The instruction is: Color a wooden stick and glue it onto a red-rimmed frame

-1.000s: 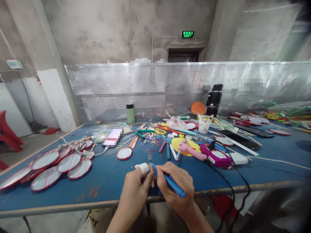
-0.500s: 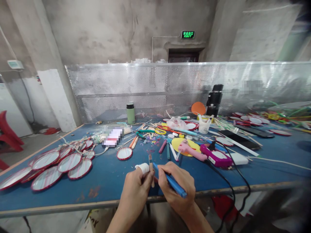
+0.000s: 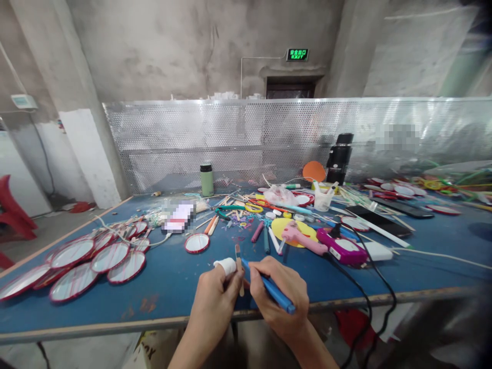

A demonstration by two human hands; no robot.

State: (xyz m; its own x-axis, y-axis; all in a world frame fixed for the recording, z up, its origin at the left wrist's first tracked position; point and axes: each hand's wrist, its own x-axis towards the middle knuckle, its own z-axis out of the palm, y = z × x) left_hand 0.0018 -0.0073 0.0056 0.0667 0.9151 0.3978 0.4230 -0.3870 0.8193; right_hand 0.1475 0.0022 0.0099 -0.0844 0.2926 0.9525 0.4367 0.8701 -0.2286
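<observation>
- Change since half a second ago: barely discernible; the left hand and the right hand stand almost exactly as before.
- Left hand: fingers pinching a wooden stick, one of them bound in a white wrapping.
- Wooden stick: flat, pale and nearly upright, brownish toward its top, projecting above and below the left fingertips.
- Right hand: fingers closed around a slanted blue pen, its tip just beside the stick; from where I stand, contact cannot be judged.
- Surface: a blue table. Well left of the fingers, overlapping red-rimmed discs; ahead and left, a lit phone, a single red-rimmed disc and, farther back, a green bottle; ahead and right, a pink glue gun over a yellow disc.
- Room: beyond the fingers, a perforated metal panel; higher and rightward, a green exit sign.
</observation>
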